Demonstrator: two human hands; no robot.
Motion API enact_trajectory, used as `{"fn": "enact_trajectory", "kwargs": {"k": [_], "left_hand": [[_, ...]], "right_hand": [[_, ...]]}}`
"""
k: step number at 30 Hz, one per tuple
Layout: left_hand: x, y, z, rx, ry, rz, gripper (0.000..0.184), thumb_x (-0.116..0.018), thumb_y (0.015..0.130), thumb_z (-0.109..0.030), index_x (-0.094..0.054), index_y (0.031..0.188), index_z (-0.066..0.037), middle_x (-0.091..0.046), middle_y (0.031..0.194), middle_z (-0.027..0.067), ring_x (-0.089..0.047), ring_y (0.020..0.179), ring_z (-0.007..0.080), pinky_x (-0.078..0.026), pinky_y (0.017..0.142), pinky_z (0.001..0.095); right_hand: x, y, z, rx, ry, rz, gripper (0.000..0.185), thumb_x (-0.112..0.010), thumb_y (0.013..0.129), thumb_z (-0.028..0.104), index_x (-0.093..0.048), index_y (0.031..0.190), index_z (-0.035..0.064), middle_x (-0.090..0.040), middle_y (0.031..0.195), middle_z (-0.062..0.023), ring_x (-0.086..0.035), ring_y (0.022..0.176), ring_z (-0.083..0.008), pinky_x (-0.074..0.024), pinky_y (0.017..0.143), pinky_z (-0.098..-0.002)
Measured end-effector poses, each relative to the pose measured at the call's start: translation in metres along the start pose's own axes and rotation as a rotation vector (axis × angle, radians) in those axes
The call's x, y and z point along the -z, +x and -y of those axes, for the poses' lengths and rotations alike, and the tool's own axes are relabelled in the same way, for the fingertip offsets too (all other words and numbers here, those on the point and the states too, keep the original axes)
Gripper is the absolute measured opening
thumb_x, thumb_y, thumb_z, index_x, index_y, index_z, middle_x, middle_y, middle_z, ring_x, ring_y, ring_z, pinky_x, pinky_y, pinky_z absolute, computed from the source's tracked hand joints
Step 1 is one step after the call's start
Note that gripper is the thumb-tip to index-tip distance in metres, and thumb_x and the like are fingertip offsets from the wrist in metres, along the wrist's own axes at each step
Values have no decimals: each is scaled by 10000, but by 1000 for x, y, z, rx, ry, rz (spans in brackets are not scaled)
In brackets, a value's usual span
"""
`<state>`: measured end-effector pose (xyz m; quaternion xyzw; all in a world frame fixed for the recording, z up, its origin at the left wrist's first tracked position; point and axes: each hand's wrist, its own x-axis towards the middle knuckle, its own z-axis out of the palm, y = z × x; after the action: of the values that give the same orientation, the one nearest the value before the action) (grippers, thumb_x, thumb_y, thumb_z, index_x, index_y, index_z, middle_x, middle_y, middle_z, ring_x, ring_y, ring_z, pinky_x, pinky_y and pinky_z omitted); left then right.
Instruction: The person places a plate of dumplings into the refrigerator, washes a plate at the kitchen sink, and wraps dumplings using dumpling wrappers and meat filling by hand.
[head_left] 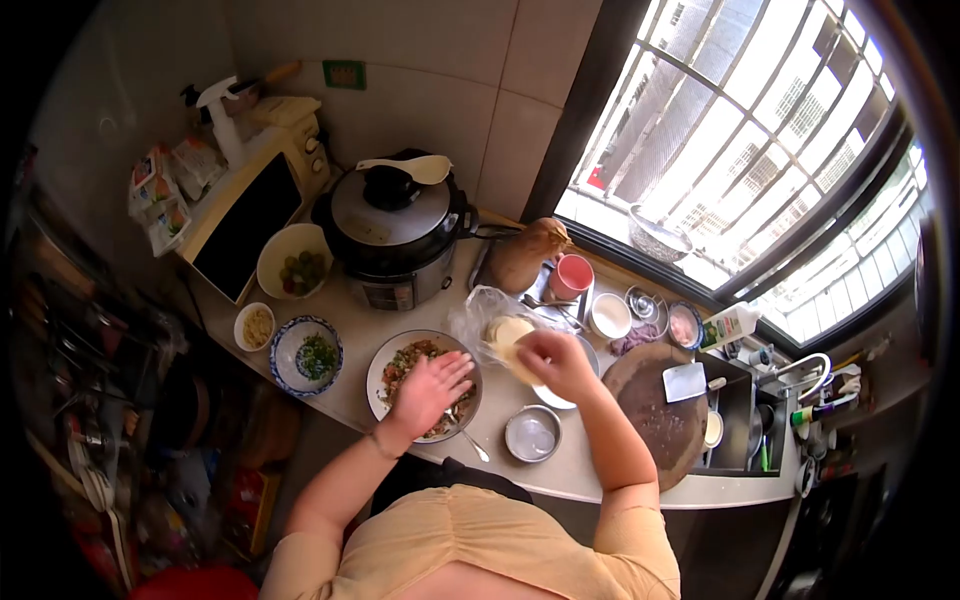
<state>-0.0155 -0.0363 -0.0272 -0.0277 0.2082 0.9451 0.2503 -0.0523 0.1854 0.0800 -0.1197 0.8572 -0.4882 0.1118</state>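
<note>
My left hand (432, 390) is held palm down with its fingers stretched out over a white bowl of chopped filling (408, 362), in which a metal spoon (470, 438) leans. Between the fingers of my right hand (560, 362) is the edge of a thin pale wrapper (524, 366). Just behind that wrapper, a stack of round wrappers (508, 332) lies in a clear plastic bag (472, 318). A white plate (555, 396) is partly hidden under my right hand and wrist. Near the counter's front edge stands a small metal bowl (533, 434).
A pressure cooker (390, 225) and a microwave (245, 215) stand at the back left. Bowls of greens (305, 356) and fruit (298, 262) are on the left. To the right are a round chopping board (650, 425), a red cup (571, 277) and the sink (735, 425).
</note>
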Motion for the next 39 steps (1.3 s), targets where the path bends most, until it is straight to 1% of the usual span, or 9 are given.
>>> {"fn": "enact_trajectory", "kwargs": {"k": [3, 7, 10, 14, 19, 29, 32, 35, 39], "left_hand": [[-19, 11, 13, 125, -243, 57, 626, -265, 903, -506, -334, 1278, -10, -357, 1328, 166, -333, 1236, 318, -217, 1047, 460], [-45, -12, 5, 157, -364, 28, 650, -268, 884, -543, -383, 1230, -5, -419, 1262, 186, -368, 1194, 369, -237, 1022, 522], [-17, -30, 0, 123, -412, -52, 645, -272, 878, -550, -431, 1172, 2, -465, 1202, 204, -395, 1162, 396, -268, 989, 566], [20, -62, -18, -134, -466, -366, 574, -239, 904, -475, -420, 1120, 26, -456, 1186, 212, -395, 1159, 405, -284, 970, 599], [34, -93, -33, -102, -342, -369, 538, -235, 901, -391, -388, 1153, 59, -442, 1213, 224, -406, 1157, 387, -318, 962, 560], [29, -87, -22, -144, -349, -470, 559, -250, 885, -374, -408, 1122, 106, -436, 1198, 282, -395, 1149, 437, -339, 964, 524], [17, -83, -18, -124, -327, -420, 556, -254, 885, -383, -420, 1129, 89, -436, 1201, 276, -389, 1154, 439, -327, 972, 529], [3, -77, -14, -50, -322, -348, 552, -266, 883, -399, -439, 1142, 57, -441, 1212, 253, -383, 1159, 440, -309, 971, 557], [2, -66, -3, 63, -286, -221, 546, -290, 884, -425, -447, 1172, 11, -446, 1225, 221, -386, 1165, 425, -286, 965, 590]], "right_hand": [[-31, -7, -6, -70, 499, 116, 198, -643, 776, 116, -584, 915, -12, -596, 784, -56, -538, 640, -78, -435, 596, -224], [-41, -20, 3, 180, -122, -262, 194, -659, 756, 103, -585, 908, 7, -559, 900, -74, -513, 597, -140, -423, 567, -256], [-27, -34, -37, -2, -192, -379, 218, -645, 767, 172, -586, 912, 21, -564, 900, -112, -546, 628, -236, -447, 605, -327], [-25, -77, -91, -85, -508, -263, 307, -663, 745, 240, -595, 967, 38, -564, 894, -145, -562, 756, -301, -460, 671, -368], [-58, -126, -114, -140, -886, 19, 630, -660, 691, 467, -510, 1181, 102, -562, 900, -132, -552, 846, -304, -444, 701, -396], [-79, -129, -147, -213, -950, -27, 570, -674, 673, 405, -534, 1129, 93, -579, 803, -87, -574, 769, -256, -436, 646, -383], [-70, -130, -157, -252, -771, -113, 547, -665, 692, 412, -553, 1104, 70, -609, 802, -111, -593, 758, -279, -460, 659, -385], [-45, -126, -140, -566, -350, -171, 511, -672, 710, 398, -577, 1048, 26, -629, 809, -142, -605, 728, -263, -468, 644, -368], [-32, -133, -181, -587, 375, -347, 506, -627, 784, 399, -579, 981, -64, -587, 644, -66, -504, 539, -110, -412, 501, -233]]}}
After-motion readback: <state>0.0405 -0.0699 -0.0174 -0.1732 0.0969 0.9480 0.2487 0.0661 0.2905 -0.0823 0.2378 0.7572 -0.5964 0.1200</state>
